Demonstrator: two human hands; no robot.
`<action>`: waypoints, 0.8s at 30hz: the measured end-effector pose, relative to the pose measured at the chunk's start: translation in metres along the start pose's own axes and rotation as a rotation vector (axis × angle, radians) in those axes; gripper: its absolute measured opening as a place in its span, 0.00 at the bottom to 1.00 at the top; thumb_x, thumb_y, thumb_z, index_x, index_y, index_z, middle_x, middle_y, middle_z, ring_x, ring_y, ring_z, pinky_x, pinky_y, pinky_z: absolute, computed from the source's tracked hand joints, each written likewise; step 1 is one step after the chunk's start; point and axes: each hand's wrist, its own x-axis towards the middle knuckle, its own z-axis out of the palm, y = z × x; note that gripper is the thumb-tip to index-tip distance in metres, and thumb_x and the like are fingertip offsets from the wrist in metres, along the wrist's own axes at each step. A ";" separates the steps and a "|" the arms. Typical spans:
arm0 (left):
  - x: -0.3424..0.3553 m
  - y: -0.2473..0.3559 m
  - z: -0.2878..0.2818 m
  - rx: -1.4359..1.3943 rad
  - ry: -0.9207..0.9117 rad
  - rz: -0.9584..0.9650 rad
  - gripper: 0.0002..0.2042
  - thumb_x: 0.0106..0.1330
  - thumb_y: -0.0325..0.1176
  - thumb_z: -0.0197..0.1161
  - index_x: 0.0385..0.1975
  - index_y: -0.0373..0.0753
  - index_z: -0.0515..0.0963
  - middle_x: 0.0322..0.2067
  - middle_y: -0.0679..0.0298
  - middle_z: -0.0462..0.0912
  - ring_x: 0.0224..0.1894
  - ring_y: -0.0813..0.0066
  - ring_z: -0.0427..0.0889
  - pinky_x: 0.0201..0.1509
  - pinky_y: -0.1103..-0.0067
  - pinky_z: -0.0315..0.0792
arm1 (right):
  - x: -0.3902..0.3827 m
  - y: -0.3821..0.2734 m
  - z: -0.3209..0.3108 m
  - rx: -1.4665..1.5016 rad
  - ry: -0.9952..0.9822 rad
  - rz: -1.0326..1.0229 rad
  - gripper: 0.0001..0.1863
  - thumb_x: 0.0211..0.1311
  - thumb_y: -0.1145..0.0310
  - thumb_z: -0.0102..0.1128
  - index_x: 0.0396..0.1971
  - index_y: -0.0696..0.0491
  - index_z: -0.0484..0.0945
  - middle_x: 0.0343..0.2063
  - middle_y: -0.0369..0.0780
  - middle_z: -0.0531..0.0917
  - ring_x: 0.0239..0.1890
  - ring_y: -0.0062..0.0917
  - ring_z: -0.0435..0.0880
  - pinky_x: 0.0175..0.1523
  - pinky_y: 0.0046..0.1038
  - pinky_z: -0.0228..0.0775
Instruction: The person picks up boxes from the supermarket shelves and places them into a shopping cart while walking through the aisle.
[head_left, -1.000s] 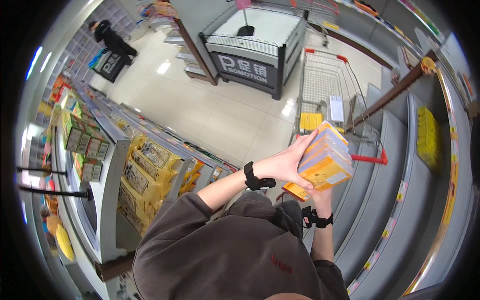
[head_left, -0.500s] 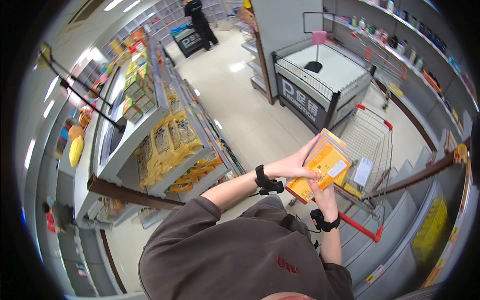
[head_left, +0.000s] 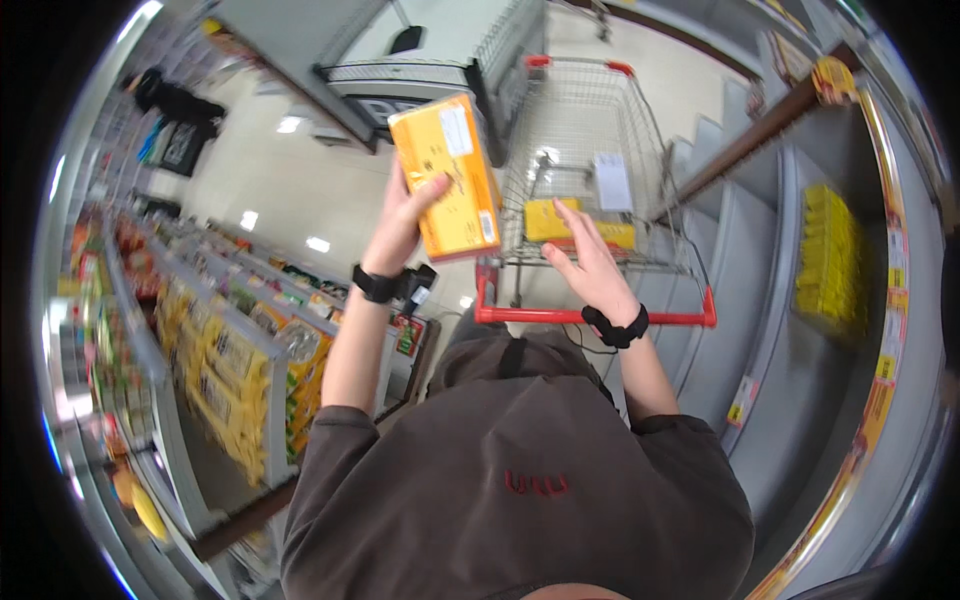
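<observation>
Grey shelving (head_left: 735,290) stands to the right of a red-handled wire shopping cart (head_left: 545,314). An orange-yellow package (head_left: 450,195) is up near the cart's left edge, gripped by the left hand (head_left: 398,218), thumb across its face. The right hand (head_left: 596,276), released, fingers extended, hangs beside small yellow boxes (head_left: 541,222) inside.

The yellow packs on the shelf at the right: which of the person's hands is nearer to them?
The right. The right hand is left of the yellow packs, open and apart from them; the left hand is farther left, holding an orange pack.
</observation>
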 end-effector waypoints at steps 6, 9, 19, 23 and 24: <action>0.151 -0.013 0.023 0.631 -0.319 0.374 0.55 0.49 0.36 0.76 0.71 0.34 0.41 0.60 0.47 0.65 0.60 0.60 0.69 0.63 0.70 0.67 | -0.035 0.042 -0.007 -0.556 0.367 0.234 0.31 0.58 0.58 0.64 0.59 0.58 0.68 0.53 0.50 0.71 0.59 0.44 0.65 0.65 0.42 0.55; 0.229 -0.050 0.046 1.087 -0.422 0.614 0.58 0.41 0.44 0.76 0.70 0.32 0.45 0.55 0.40 0.66 0.56 0.47 0.68 0.62 0.64 0.65 | -0.046 0.046 -0.002 -0.639 0.424 0.441 0.29 0.59 0.57 0.62 0.57 0.55 0.70 0.54 0.47 0.70 0.62 0.46 0.61 0.68 0.52 0.47; 0.357 -0.306 0.121 1.750 -0.780 0.263 0.52 0.47 0.52 0.70 0.71 0.60 0.43 0.56 0.47 0.66 0.56 0.42 0.69 0.54 0.45 0.64 | -0.060 0.061 0.060 -0.728 0.530 1.001 0.27 0.58 0.57 0.61 0.56 0.53 0.72 0.56 0.45 0.70 0.66 0.47 0.57 0.71 0.55 0.39; 0.359 -0.391 0.097 1.927 -0.826 0.198 0.51 0.47 0.58 0.70 0.71 0.64 0.44 0.57 0.51 0.66 0.57 0.45 0.69 0.55 0.45 0.62 | -0.052 0.059 0.063 -0.791 0.456 1.067 0.23 0.55 0.65 0.59 0.52 0.54 0.75 0.54 0.45 0.71 0.63 0.43 0.61 0.70 0.54 0.43; 0.362 -0.399 0.091 1.977 -0.836 0.190 0.52 0.46 0.58 0.71 0.71 0.64 0.44 0.57 0.52 0.67 0.57 0.46 0.69 0.55 0.46 0.62 | -0.048 0.058 0.062 -0.787 0.460 1.080 0.23 0.55 0.65 0.59 0.52 0.54 0.75 0.54 0.45 0.71 0.63 0.43 0.61 0.70 0.54 0.43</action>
